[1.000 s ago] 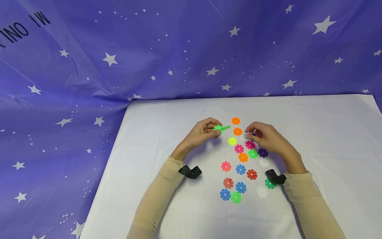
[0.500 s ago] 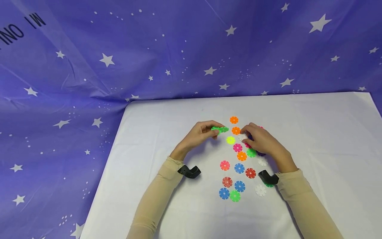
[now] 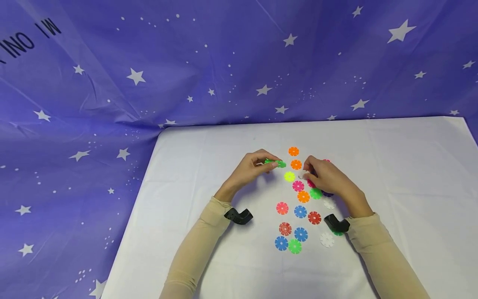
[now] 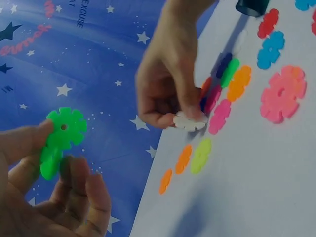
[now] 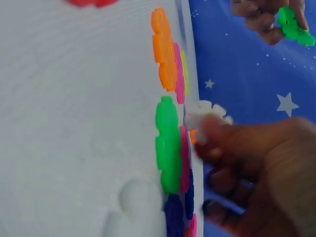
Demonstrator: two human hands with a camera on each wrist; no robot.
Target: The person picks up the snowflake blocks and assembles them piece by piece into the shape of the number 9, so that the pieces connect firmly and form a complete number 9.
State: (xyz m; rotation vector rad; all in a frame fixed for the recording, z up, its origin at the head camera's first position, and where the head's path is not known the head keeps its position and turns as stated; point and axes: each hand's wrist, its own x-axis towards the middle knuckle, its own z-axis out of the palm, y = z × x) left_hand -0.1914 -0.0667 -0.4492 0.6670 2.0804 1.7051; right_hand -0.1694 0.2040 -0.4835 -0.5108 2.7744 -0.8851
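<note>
Two green notched plastic discs (image 4: 69, 126), joined at an angle, are pinched between the thumb and fingers of my left hand (image 3: 254, 169), raised over the back of the table. To its right, my right hand (image 3: 326, 176) pinches a white notched disc (image 4: 186, 121) by its edge. The left wrist view shows that disc tilted between thumb and forefinger. Close by lie a yellow disc (image 3: 289, 176), an orange disc (image 3: 296, 165) and a pink disc (image 3: 298, 186). My right hand partly covers a magenta disc and a dark purple one.
Several more notched discs lie flat on the white tablecloth (image 3: 410, 187), among them a red one (image 3: 314, 218), a blue one (image 3: 300, 234) and a white one (image 3: 327, 240). Behind the table hangs a purple curtain (image 3: 224, 62) with stars. Black wrist mounts (image 3: 239, 216) sit on both sleeves.
My right hand has moved a little left and taken hold of the white disc, which is now tilted. In my left hand the joined green discs have turned slightly.
</note>
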